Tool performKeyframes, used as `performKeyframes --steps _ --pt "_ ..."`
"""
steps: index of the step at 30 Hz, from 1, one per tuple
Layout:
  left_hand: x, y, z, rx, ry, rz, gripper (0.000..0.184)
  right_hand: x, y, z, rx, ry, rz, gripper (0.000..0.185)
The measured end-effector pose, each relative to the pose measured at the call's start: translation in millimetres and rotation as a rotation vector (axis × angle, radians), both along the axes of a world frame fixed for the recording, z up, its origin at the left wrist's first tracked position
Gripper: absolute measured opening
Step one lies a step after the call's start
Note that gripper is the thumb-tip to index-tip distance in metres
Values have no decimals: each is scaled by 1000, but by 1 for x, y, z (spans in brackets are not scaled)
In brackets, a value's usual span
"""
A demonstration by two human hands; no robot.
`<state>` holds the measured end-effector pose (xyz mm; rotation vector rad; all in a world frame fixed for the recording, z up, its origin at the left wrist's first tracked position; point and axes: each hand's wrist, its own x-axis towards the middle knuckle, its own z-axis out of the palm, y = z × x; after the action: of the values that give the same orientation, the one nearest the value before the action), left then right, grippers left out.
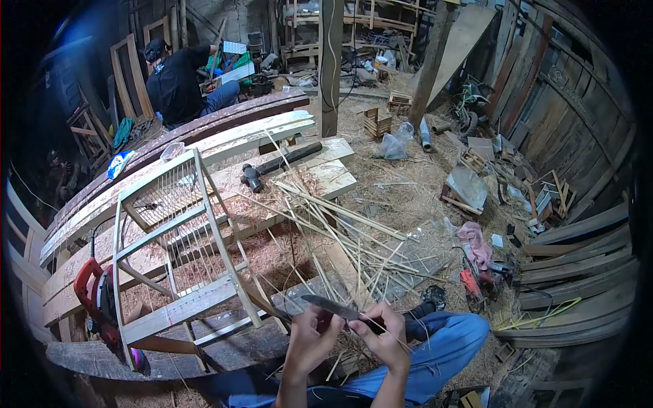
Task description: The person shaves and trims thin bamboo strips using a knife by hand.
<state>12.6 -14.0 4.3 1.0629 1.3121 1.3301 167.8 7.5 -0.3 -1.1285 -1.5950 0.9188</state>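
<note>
A knife with a dark, broad blade lies across the space between my hands, tip to the left. My right hand is closed at the blade's right end, and a thin strip runs out past its fingers. My left hand is closed beneath the blade, thumb near the edge; what its fingers grip is hidden. Just beyond my hands lies a loose heap of thin wooden strips. At the left stands a wooden frame with rows of thin rods, like a cage part.
A hammer rests on the shavings-strewn planks. A red power tool stands left of the frame. On the right are a pink cloth, a red tool and stacked boards. Another person sits at the back left.
</note>
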Motion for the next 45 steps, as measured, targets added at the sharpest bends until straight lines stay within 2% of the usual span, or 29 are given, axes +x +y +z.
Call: performKeyframes --steps 5,9,11,13,14,16,17,18,21,22,24,26,28,29,30,32,36,38,40,43,45 --pt "5 -2 0 -47 2 14 14 -3 2 -2 171 6 -51 27" --pt "6 0 6 -52 -68 -4 13 0 4 -8 89 31 -46 24" --pt "5 -2 9 -41 -59 -14 13 0 11 -16 262 103 -161 22" --pt "4 -8 24 31 -132 30 12 22 25 -32 132 191 -544 24" --pt "1 -8 30 35 -130 37 12 41 29 -43 102 109 -633 30" --pt "-6 -9 38 -50 -91 88 9 48 22 -34 33 143 -579 30" --pt "-6 -5 29 -28 -70 66 10 44 15 -29 18 60 -520 29" --pt "-3 0 20 -28 -75 57 10 34 15 -27 27 124 -447 29" --pt "3 9 3 -54 -65 -56 15 8 10 -13 -270 486 -221 32" --pt "2 9 3 -56 -60 -52 15 4 9 -8 -275 491 -217 32" --pt "1 9 4 -43 -98 -39 17 0 7 -2 -517 943 -64 30" --pt "1 9 8 -25 -106 -19 18 0 8 -8 -525 967 -65 29" --pt "-1 10 7 -41 -43 -23 18 -6 9 -13 -215 497 -207 31" --pt "-1 10 6 -40 -44 -20 18 -6 9 -7 -153 357 -259 33" --pt "1 10 5 -50 -67 -44 17 -6 9 -6 -153 355 -256 33" --pt "2 11 1 -62 -93 -70 16 -3 8 -3 -16 89 -229 34" --pt "3 12 -3 -17 -65 -70 16 -1 4 3 -14 -25 -111 34" --pt "3 10 -6 7 -57 -49 16 -4 5 1 1 -20 -116 34" --pt "3 10 -13 4 -113 -38 13 -4 7 -3 147 -104 -102 36" --pt "0 7 1 4 -86 -38 10 -3 6 -1 167 -126 -112 30" --pt "-2 3 -7 -32 -34 -38 9 -1 6 0 172 -136 -98 30"
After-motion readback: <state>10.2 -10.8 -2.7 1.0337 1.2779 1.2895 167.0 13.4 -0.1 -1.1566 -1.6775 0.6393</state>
